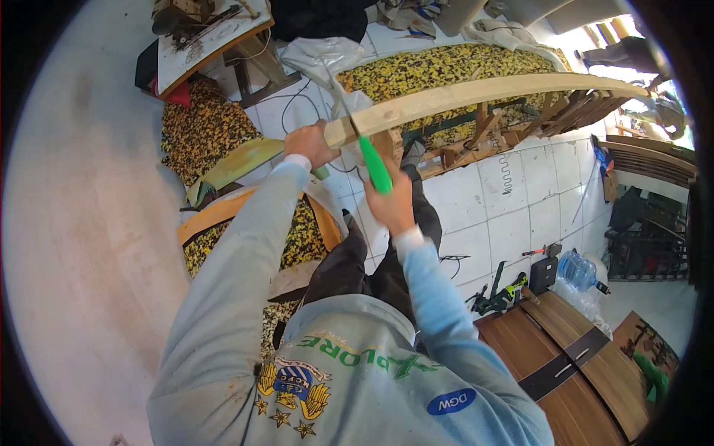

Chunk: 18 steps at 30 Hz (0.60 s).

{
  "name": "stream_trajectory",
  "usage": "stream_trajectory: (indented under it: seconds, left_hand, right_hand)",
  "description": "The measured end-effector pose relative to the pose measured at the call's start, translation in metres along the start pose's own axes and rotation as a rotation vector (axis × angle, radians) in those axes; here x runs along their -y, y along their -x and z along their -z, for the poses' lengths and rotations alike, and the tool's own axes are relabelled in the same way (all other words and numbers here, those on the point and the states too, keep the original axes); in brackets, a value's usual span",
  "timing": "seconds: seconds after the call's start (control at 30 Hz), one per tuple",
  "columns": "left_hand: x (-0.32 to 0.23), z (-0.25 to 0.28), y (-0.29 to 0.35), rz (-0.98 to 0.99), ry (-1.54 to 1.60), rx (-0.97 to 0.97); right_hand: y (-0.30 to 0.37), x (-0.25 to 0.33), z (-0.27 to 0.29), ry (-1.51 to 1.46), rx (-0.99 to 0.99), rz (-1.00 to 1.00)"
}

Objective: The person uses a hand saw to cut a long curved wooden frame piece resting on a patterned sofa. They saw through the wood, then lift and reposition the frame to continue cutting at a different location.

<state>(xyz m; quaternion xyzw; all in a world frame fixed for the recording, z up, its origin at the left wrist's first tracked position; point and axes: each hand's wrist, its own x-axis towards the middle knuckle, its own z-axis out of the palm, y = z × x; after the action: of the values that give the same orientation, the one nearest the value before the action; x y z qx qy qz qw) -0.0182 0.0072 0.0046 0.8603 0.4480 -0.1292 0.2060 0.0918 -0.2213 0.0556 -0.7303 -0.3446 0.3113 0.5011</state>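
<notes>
Pale wooden board (476, 91) spanned the frame from its centre to the upper right, its near end in our grasp. At the upper left we had a tabletop (178, 67) bearing dark odds and ends, too jumbled to tell apart, and just below it leaned speckled foam (197, 126). Towards the centre, the fingers of our left hand (309, 145) were wrapped around the board's near end, presumably to keep it from shifting under the blade. Right beside them the green-handled saw (378, 175) crossed the board, its blade pointing up and away; how deep it sat we could not tell. Our right hand (394, 201) had its fingers clenched around the handle, probably for a firm pull and push. Right of centre, a wooden frame (513, 137) stood under the board's length, perhaps serving as a support, though the contact was unclear. A zigzag spring (507, 175) lay on the tiled floor (539, 197) below it. At the lower right, a wood-grain cabinet (513, 334) had its doors seemingly closed, so nothing inside showed. Just beyond the cabinet, near a black case (544, 273), we had a clear blue bottle (574, 269), dark-capped, whose contents we could not make out.
</notes>
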Motion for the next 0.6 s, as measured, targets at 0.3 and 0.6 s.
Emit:
stream_trajectory:
  seconds: [0.3,0.6]
  left_hand:
    - [0.011,-0.004,0.005,0.021,0.034,0.018]
    - [0.01,-0.003,0.006,0.012,0.043,0.014]
  right_hand:
    - [0.133,0.04,0.063,0.094,0.092,-0.054]
    - [0.057,0.005,0.028,0.067,0.035,0.04]
